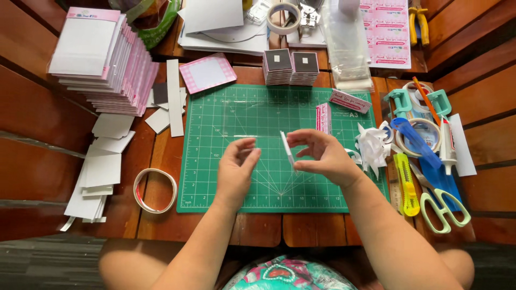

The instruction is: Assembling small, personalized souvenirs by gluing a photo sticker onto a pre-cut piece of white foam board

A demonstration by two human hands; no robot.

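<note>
A person's right hand (321,156) pinches a small white card strip (287,150) edge-on between thumb and fingertips, above a green gridded cutting mat (226,118). Just left of that pinch, the left hand (238,166) hovers with fingers curled, holding nothing visible. A yellow utility knife (407,183) lies well to the right.

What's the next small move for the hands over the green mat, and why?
Probably bring the left hand across to pinch the free end of the thin white strip. The right hand holds that strip edge-on above the green cutting mat, while the left hand's fingertips sit pinched together just beside it, seemingly holding nothing.
</note>
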